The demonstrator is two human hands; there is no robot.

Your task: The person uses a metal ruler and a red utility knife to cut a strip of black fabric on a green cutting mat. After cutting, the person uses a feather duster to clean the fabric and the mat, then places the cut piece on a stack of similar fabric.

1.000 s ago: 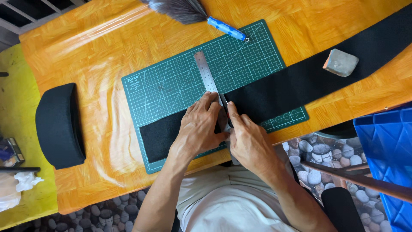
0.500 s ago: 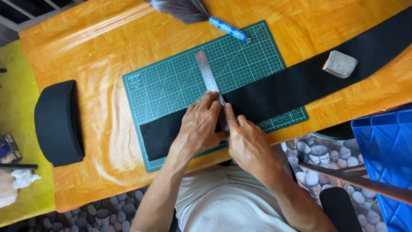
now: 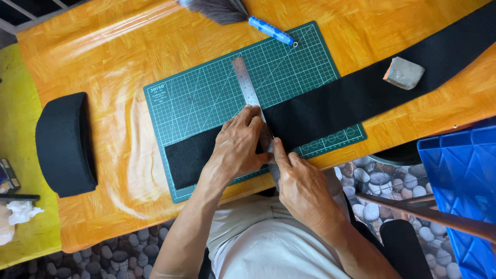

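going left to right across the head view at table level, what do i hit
white crumpled cloth → black curved pad → green cutting mat → left hand on the steel ruler → right hand → grey block on the black strip → blue crate

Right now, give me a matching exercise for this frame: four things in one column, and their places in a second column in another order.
Things:
1. steel ruler
2. grey block
3. blue-handled brush
4. black curved pad

Places:
A. far edge of the table, beyond the mat
B. on the black strip, to the right
C. table's left end, off the mat
D. on the green cutting mat, under the left hand

Pairs: 1-D, 2-B, 3-A, 4-C
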